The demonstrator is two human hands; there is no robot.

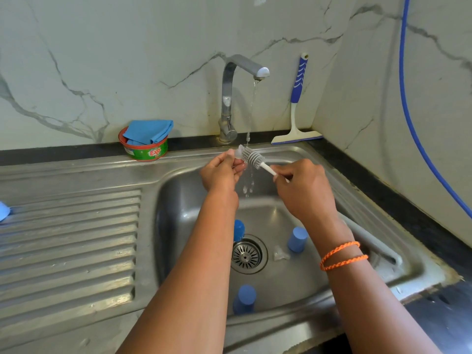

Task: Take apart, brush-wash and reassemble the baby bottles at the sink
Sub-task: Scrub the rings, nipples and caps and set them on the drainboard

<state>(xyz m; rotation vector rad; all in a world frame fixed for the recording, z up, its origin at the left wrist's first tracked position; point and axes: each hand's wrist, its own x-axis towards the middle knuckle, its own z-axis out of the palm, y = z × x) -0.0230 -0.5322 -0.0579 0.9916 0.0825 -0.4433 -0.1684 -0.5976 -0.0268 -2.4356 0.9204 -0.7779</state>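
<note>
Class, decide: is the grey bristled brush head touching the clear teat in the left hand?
Touching: the head view shows the brush head pressed against the teat.

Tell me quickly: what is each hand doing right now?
Left hand: pinches a clear teat under the running water.
Right hand: grips the brush by its white handle.

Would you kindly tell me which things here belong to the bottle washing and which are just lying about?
Job in hand:
- left hand pinching the clear teat
- right hand holding the brush
- tap, running
- blue caps and spare teat in the sink

Lying about:
- squeegee
- soap tub with blue cloth
- blue hose
</note>
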